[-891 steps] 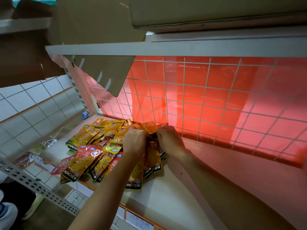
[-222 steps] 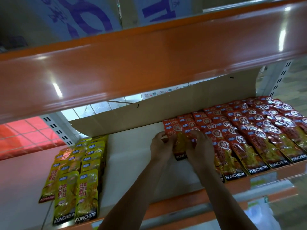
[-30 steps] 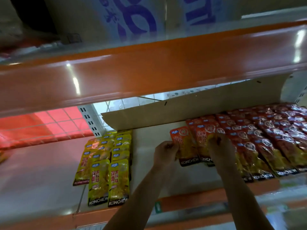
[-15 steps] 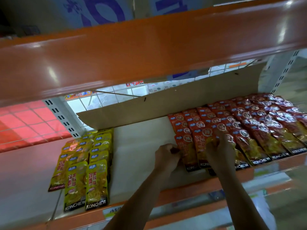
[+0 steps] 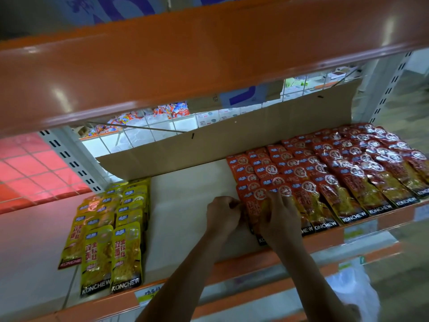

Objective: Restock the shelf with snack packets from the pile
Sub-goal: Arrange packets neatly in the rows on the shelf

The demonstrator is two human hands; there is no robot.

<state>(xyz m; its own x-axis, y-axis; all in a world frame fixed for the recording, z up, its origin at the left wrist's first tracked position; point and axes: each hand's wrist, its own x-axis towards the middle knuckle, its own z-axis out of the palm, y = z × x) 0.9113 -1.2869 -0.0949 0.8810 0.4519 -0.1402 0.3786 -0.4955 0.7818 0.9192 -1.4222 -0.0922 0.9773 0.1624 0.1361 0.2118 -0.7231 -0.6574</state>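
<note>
Both hands worked at the red packets' [image 5: 325, 180] left edge. The left hand [image 5: 224, 214] pinched a packet's side; the right hand [image 5: 277, 219] pressed flat fingers on it.

Two bare forearms, no sleeves in view. Left hand [image 5: 224, 213] & right hand [image 5: 277, 218]: no gloves, rings, watch or wristband visible.

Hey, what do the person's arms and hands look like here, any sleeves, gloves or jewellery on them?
Both forearms are bare as far as the frame shows. The left hand and right hand wear no gloves; no watch, bracelet or ring is visible.
</note>
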